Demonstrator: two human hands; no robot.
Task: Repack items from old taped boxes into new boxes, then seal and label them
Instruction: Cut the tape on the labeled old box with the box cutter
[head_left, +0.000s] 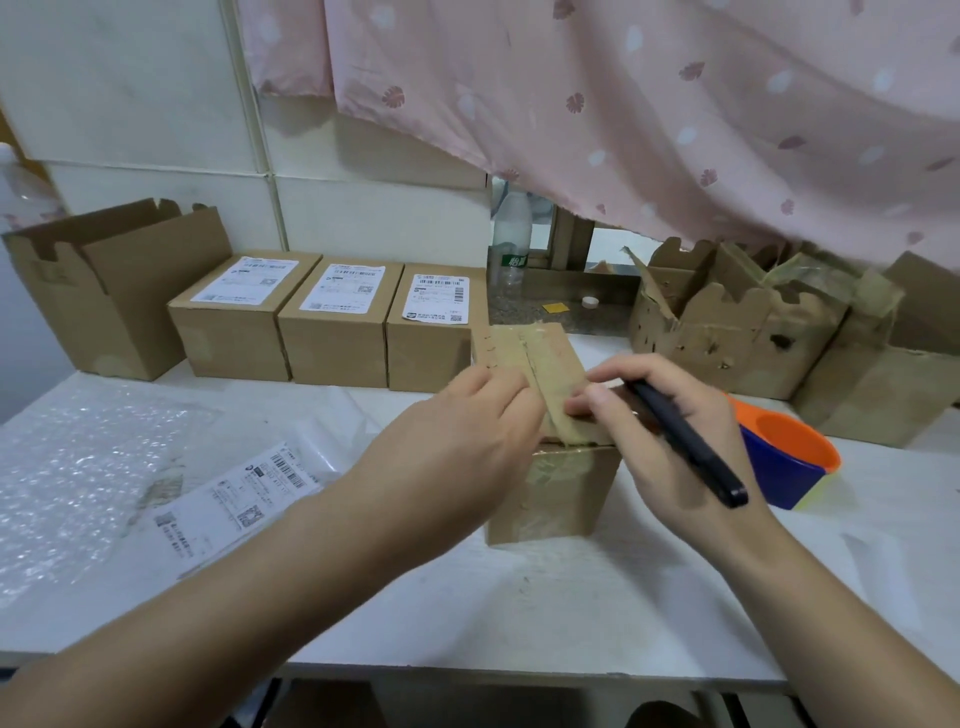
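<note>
An old taped cardboard box (558, 488) stands at the middle of the white table. Its taped top flaps (535, 358) are lifted upright. My left hand (467, 441) grips the left side of the flaps, its fingertips hidden behind them. My right hand (670, 431) holds a black pen (691, 447) while its thumb and fingers pinch the right edge of the flaps. Three sealed new boxes (337, 322) with shipping labels stand in a row at the back. Shipping labels (234, 504) on a backing sheet lie at the left.
An open empty box (114, 291) stands far left. Torn old boxes (737, 332) stand at the back right. An orange and blue tape roll (784, 457) lies right of the box. Bubble wrap (67, 467) covers the left table. A plastic bottle (511, 239) stands behind; a pink curtain (675, 104) hangs above.
</note>
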